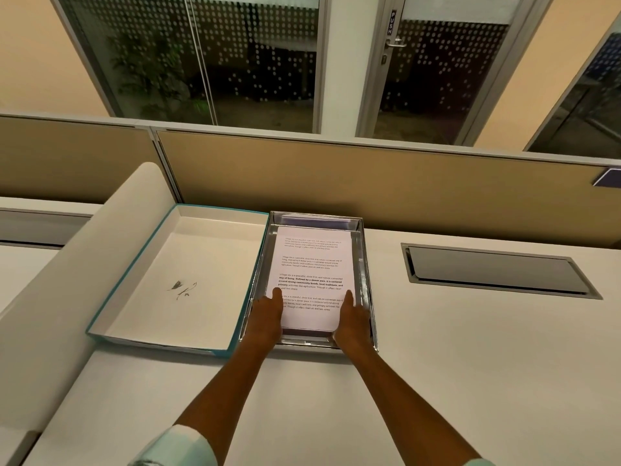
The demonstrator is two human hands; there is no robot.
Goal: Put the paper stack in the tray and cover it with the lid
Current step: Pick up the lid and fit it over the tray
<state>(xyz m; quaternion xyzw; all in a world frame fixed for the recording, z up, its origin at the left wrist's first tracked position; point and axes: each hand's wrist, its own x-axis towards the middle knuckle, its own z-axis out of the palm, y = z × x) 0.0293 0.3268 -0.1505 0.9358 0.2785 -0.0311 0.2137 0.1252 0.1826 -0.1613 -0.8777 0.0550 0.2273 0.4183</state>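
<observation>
A stack of white printed paper (312, 264) lies inside the shiny silver tray (364, 274) at the back middle of the desk. My left hand (267, 317) grips the stack's near left corner, thumb on top of the sheet. My right hand (351, 321) grips the near right corner the same way. The near end of the stack is a little above the tray floor. The lid (178, 277), teal outside and white inside, lies upside down on the desk, touching the tray's left side.
A tan partition wall (369, 183) runs right behind the tray. A grey cable hatch (497, 270) is set into the desk to the right. A white rounded divider (67, 290) slopes along the lid's left side.
</observation>
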